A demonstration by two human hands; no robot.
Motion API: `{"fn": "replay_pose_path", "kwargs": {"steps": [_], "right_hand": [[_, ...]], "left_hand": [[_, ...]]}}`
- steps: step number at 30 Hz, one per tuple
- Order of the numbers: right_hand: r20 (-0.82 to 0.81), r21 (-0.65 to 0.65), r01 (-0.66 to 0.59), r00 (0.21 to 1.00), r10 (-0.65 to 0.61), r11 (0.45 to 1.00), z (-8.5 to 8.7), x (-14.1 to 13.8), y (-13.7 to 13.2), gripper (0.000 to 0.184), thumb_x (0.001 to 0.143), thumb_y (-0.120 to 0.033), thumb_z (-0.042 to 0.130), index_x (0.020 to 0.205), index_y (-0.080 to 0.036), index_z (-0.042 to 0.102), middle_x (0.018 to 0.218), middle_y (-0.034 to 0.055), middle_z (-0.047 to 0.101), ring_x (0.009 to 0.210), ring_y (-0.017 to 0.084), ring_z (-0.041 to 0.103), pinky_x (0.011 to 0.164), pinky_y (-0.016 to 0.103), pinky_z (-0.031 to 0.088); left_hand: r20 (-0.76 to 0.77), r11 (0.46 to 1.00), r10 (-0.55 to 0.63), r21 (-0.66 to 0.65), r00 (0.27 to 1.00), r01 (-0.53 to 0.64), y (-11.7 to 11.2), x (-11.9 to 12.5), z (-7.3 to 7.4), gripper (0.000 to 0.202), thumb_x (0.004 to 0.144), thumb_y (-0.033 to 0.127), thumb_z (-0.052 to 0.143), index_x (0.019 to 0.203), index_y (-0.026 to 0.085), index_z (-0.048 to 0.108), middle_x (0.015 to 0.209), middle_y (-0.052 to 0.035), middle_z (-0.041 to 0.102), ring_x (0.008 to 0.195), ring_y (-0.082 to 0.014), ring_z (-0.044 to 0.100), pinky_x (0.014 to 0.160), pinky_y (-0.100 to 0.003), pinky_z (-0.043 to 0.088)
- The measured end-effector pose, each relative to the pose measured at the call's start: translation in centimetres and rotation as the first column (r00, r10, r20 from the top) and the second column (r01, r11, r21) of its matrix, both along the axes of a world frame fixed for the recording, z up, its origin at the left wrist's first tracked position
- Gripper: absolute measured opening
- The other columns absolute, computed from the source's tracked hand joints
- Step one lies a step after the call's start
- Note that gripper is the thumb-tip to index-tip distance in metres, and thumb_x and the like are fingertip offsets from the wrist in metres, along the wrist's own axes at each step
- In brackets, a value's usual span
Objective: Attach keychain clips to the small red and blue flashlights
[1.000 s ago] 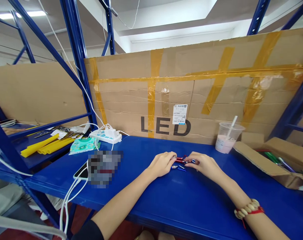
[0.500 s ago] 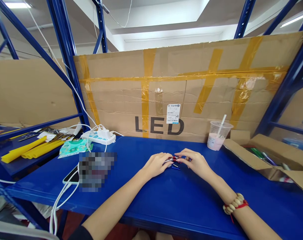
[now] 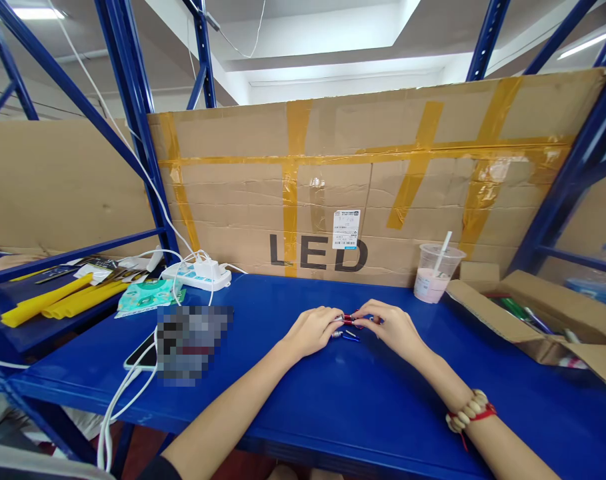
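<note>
My left hand (image 3: 310,331) and my right hand (image 3: 390,325) meet over the middle of the blue table. Between their fingertips lies a slim red pen (image 3: 349,319) with a silvery part at its left end. My left thumb and fingers pinch that silvery end, while my right fingers close on the red right end. Much of the pen is hidden by the fingers. Just below it, small blue and silver pen parts (image 3: 351,337) rest on the table, partly beside my left fingertips. Beads and a red cord circle my right wrist.
Right of my hands stand a plastic cup (image 3: 433,283) with a straw and an open cardboard box (image 3: 487,313) holding pens. To the left are a phone (image 3: 141,353), cables, a power strip (image 3: 187,275), a green packet (image 3: 145,297) and yellow tubes (image 3: 77,299). A cardboard panel (image 3: 233,200) rises behind.
Both hands stay in nearly the same place. The fingers have shifted slightly on the red pen, and less of its silvery end shows. The view has tilted a little.
</note>
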State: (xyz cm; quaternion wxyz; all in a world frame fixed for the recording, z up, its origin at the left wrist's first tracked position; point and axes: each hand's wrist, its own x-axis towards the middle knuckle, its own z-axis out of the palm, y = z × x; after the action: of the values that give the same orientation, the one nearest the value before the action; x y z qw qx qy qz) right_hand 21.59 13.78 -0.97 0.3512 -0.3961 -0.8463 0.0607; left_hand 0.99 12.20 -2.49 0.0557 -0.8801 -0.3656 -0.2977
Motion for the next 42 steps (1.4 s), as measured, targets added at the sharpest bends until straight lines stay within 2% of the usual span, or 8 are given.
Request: {"fn": "replay_pose_path", "kwargs": {"steps": [8,11,15,25,31,34,37,42], "right_hand": [[-0.384,-0.153,-0.210,0.913,0.137,0.966,-0.3,-1.4,-0.5,0.038,0.074,-0.050,0.058,0.078,-0.012,0.066,0.084,0.0071,0.058,0.044,0.004,0.046,0.043,0.019,0.039],[-0.457,-0.196,-0.277,0.875,0.162,0.941,-0.4,-1.6,-0.4,0.036,0.074,-0.047,0.060,0.079,-0.011,0.064,0.084,0.0071,0.057,0.043,0.003,0.046,0.041,0.018,0.039],[-0.496,-0.220,-0.287,0.856,0.147,0.932,-0.2,-1.5,-0.3,0.034,0.073,-0.044,0.061,0.079,-0.010,0.063,0.085,0.0066,0.056,0.042,0.003,0.046,0.041,0.018,0.038],[-0.427,-0.261,-0.253,0.896,0.124,0.932,-0.1,-1.3,-0.4,0.033,0.069,-0.043,0.064,0.073,-0.010,0.064,0.079,0.0057,0.058,0.043,0.003,0.046,0.043,0.018,0.038],[-0.384,-0.381,-0.210,0.922,0.053,0.900,-0.3,-1.2,-0.1,0.036,0.061,-0.044,0.067,0.068,-0.010,0.063,0.068,0.0044,0.058,0.043,0.005,0.046,0.044,0.018,0.035],[-0.302,-0.418,-0.131,0.953,-0.001,0.899,-0.7,-1.1,0.1,0.034,0.061,-0.043,0.067,0.069,-0.011,0.064,0.062,0.0030,0.057,0.045,0.006,0.047,0.045,0.018,0.035],[-0.193,-0.415,-0.062,0.981,-0.021,0.908,-1.0,-0.9,0.2,0.029,0.064,-0.041,0.066,0.068,-0.013,0.065,0.065,0.0017,0.059,0.047,0.006,0.049,0.047,0.017,0.035],[-0.004,-0.369,-0.038,0.999,0.039,0.929,-0.8,-0.8,-0.4,0.024,0.077,-0.036,0.055,0.069,-0.016,0.066,0.070,-0.0014,0.060,0.049,0.004,0.052,0.054,0.016,0.037]], "left_hand": [[-0.096,0.998,0.052,0.024,0.994,-0.050,0.1,0.3,-0.1,0.024,0.095,0.026,0.029,0.104,0.018,0.049,0.094,-0.0028,0.058,0.085,-0.0149,0.055,0.079,-0.027,0.041],[-0.096,0.999,0.051,0.015,0.994,-0.050,0.0,0.3,-0.2,0.025,0.095,0.028,0.029,0.110,0.020,0.047,0.096,-0.0021,0.058,0.085,-0.0149,0.056,0.076,-0.027,0.040],[-0.031,1.000,0.006,-0.007,0.999,-0.006,0.1,0.3,-0.2,0.023,0.095,0.028,0.028,0.106,0.020,0.046,0.096,-0.0001,0.058,0.083,-0.0130,0.056,0.074,-0.026,0.039],[0.021,0.997,-0.050,-0.057,0.999,0.051,0.2,0.3,-0.4,0.021,0.095,0.027,0.031,0.102,0.018,0.048,0.096,-0.0006,0.059,0.081,-0.0121,0.055,0.075,-0.026,0.038],[0.014,0.994,-0.102,-0.037,0.995,0.103,-0.1,0.2,-0.6,0.021,0.094,0.022,0.034,0.107,0.017,0.050,0.107,-0.0029,0.059,0.091,-0.0141,0.056,0.080,-0.027,0.039],[0.014,0.990,-0.137,-0.025,0.990,0.138,-0.4,0.2,-0.7,0.019,0.093,0.019,0.035,0.104,0.017,0.051,0.110,-0.0029,0.058,0.097,-0.0143,0.055,0.085,-0.026,0.038],[-0.031,0.987,-0.157,-0.021,0.987,0.157,-0.4,0.2,-1.0,0.016,0.092,0.017,0.037,0.096,0.015,0.052,0.102,-0.0029,0.061,0.093,-0.0141,0.056,0.082,-0.025,0.039],[-0.090,0.992,-0.125,0.010,0.988,0.127,-0.3,0.3,-1.4,0.015,0.092,0.018,0.037,0.095,0.015,0.051,0.096,-0.0025,0.061,0.086,-0.0139,0.057,0.077,-0.025,0.041]]}}
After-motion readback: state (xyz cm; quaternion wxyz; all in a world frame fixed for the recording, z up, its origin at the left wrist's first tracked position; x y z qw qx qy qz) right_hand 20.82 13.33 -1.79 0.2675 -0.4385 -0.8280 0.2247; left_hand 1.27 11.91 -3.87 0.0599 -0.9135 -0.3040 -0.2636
